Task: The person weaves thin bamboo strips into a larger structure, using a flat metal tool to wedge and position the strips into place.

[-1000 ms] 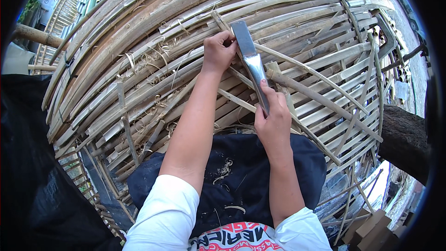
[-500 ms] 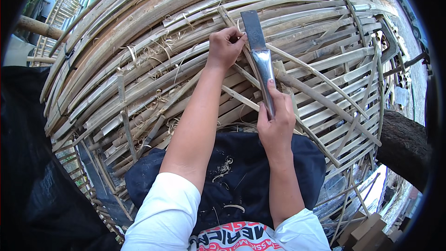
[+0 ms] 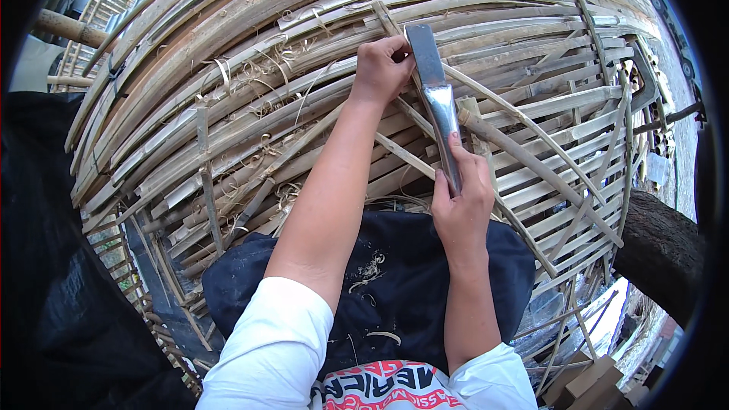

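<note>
My right hand (image 3: 465, 190) is wrapped round the shiny metal handle of a broad, flat-ended knife (image 3: 425, 53), its index finger stretched along the handle. The grey blade points away from me and lies over a narrow bamboo strip (image 3: 386, 18), whose far end sticks out beyond it. Just left of the blade, my left hand (image 3: 383, 68) is closed in a pinch at the strip. What exactly lies between its fingertips is hidden. A dark cloth (image 3: 414, 273) covers my lap, with a few pale shavings (image 3: 368, 269) on it.
Long split bamboo slats (image 3: 250, 0) are stacked ahead, with curled shavings scattered over them. A bamboo pole (image 3: 524, 159) crosses the slats at the right. There, a dark log (image 3: 657, 250) stands near cardboard boxes (image 3: 585, 383). Black sheeting (image 3: 68, 258) hangs at the left.
The whole view has shifted slightly. The knife has slid a little toward me along the strip, and my left hand has stayed close beside the blade. Both grips look the same.
</note>
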Action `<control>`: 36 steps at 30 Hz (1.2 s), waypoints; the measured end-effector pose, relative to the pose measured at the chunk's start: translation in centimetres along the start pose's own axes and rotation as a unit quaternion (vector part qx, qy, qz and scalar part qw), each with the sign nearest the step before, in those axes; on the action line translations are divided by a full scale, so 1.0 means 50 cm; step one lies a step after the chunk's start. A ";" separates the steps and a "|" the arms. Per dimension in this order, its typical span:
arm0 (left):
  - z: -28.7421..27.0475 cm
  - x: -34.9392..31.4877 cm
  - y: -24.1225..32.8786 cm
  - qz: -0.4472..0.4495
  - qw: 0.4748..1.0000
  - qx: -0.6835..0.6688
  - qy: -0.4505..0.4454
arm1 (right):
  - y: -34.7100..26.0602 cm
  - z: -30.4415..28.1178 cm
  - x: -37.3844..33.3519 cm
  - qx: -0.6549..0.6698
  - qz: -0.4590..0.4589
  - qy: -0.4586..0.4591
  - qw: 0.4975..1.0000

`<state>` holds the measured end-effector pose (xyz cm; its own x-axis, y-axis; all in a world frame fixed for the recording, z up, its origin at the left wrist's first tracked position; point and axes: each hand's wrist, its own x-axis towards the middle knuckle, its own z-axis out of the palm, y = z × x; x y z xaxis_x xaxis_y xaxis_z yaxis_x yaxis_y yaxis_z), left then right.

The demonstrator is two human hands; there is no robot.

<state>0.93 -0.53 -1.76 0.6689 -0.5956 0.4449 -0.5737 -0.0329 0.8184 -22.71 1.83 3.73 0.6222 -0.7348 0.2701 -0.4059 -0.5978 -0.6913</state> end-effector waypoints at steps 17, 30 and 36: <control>0.001 0.001 -0.008 0.036 0.999 0.005 0.021 | -0.004 -0.003 0.003 -0.003 -0.005 -0.012 1.000; 0.004 -0.002 -0.001 -0.007 1.000 -0.022 -0.012 | -0.006 0.004 -0.001 0.051 -0.015 0.053 0.997; 0.002 0.001 -0.005 0.009 1.000 -0.011 0.014 | -0.001 0.004 -0.003 0.007 -0.017 -0.002 1.000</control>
<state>1.05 -0.65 -2.00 0.6719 -0.5732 0.4690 -0.5747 -0.0041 0.8184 -22.65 2.01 3.60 0.6383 -0.7123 0.2919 -0.3743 -0.6185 -0.6909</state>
